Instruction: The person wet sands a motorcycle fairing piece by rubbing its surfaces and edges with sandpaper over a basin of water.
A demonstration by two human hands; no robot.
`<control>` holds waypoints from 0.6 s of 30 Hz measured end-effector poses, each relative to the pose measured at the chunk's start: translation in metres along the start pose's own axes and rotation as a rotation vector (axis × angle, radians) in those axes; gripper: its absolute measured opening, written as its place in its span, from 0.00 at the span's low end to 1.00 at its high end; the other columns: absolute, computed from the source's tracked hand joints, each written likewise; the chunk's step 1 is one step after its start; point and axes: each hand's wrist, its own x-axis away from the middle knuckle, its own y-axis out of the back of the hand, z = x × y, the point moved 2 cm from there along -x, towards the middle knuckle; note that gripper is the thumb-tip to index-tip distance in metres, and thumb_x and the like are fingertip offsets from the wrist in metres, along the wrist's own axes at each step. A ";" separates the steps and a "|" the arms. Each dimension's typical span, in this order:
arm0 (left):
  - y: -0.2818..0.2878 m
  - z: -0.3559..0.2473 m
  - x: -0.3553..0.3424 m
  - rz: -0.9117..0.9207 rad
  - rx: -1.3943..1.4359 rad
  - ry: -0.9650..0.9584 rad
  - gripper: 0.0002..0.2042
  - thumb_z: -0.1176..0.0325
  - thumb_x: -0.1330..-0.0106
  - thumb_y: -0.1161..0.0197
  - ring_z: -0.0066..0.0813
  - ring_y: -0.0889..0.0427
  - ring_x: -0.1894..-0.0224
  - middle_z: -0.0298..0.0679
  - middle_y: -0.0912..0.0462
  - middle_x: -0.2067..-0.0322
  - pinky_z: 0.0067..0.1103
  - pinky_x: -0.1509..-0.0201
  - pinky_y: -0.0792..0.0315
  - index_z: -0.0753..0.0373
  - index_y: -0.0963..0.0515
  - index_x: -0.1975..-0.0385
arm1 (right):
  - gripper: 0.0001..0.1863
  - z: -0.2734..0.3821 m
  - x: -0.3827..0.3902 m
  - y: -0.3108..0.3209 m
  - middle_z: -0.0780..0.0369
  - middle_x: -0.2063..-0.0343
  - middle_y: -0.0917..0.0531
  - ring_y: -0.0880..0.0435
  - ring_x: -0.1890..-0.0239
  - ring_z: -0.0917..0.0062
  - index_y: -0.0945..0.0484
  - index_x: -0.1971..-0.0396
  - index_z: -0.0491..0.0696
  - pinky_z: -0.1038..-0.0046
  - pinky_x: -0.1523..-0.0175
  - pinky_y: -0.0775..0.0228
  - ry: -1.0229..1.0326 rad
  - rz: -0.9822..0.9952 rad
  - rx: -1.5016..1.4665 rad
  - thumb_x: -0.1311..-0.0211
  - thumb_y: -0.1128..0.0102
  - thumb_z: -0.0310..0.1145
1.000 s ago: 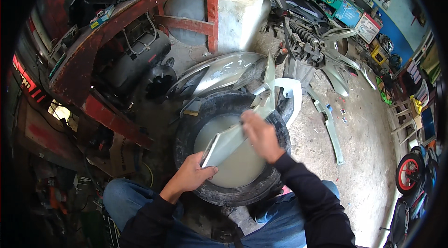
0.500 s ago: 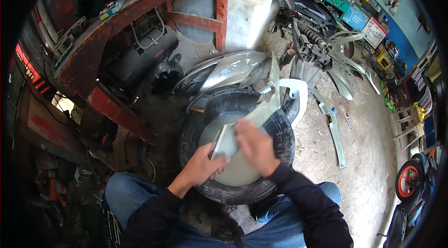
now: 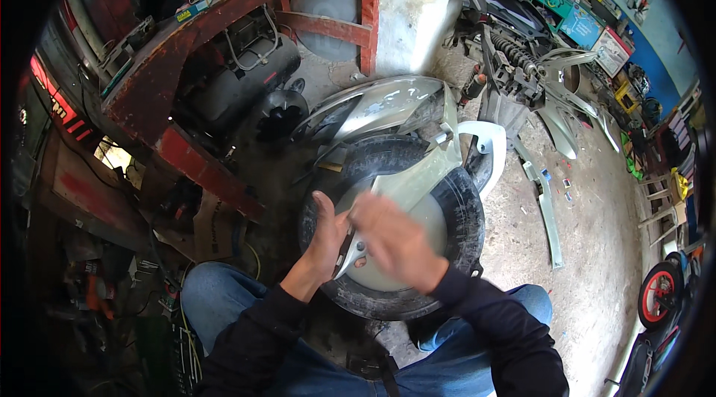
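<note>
A long, pale silver-green motorcycle body panel [image 3: 418, 179] slants across a black rubber tub [image 3: 468, 222] that holds cloudy water [image 3: 426, 231]. My left hand [image 3: 325, 242] supports the panel's near end, its thumb raised and its other fingers mostly hidden by the panel's edge. Over that same end lies my right hand [image 3: 397, 240], smeared by motion; whether anything is under its fingers cannot be seen. Small holes show in the near tip of the panel, just above the water.
Beyond the tub lies a silver fairing [image 3: 395, 110], with a white curved part [image 3: 488, 145] beside it. A narrow green-grey strip [image 3: 548, 218] rests on the floor to the right. A red frame [image 3: 205, 166] stands left, near a dark compressor tank [image 3: 253, 72]. A partly stripped motorcycle [image 3: 514, 54] stands behind.
My left thumb has lifted off the panel, and the panel's near end has tilted, showing its holes. My right hand has shifted slightly toward the near end. The whole view has swung a little.
</note>
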 end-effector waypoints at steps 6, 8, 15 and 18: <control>0.004 -0.002 -0.004 0.184 0.109 0.050 0.69 0.08 0.58 0.81 0.24 0.20 0.59 0.39 0.19 0.53 0.24 0.66 0.24 0.69 0.34 0.34 | 0.19 -0.013 -0.001 0.005 0.50 0.48 0.18 0.21 0.40 0.56 0.21 0.48 0.38 0.56 0.34 0.31 0.006 0.003 0.048 0.41 0.38 0.22; 0.007 -0.001 -0.007 0.053 0.177 0.121 0.69 0.07 0.59 0.79 0.33 0.19 0.47 0.44 0.22 0.43 0.32 0.46 0.22 0.70 0.35 0.34 | 0.19 0.018 0.004 0.000 0.49 0.49 0.17 0.19 0.42 0.55 0.21 0.49 0.38 0.55 0.35 0.30 0.058 0.058 0.011 0.42 0.38 0.22; 0.005 0.006 -0.016 0.261 0.594 0.169 0.66 0.09 0.54 0.69 0.43 0.20 0.44 0.51 0.24 0.41 0.37 0.34 0.30 0.68 0.39 0.30 | 0.19 0.024 0.019 0.002 0.50 0.47 0.18 0.21 0.39 0.54 0.19 0.50 0.38 0.55 0.32 0.33 0.041 0.067 -0.017 0.42 0.35 0.24; -0.006 0.000 -0.015 0.262 0.637 0.135 0.65 0.10 0.52 0.67 0.45 0.22 0.42 0.54 0.27 0.39 0.38 0.33 0.30 0.69 0.41 0.29 | 0.22 0.014 0.020 0.007 0.50 0.44 0.19 0.23 0.36 0.56 0.20 0.46 0.39 0.55 0.29 0.37 0.071 0.096 0.018 0.42 0.34 0.25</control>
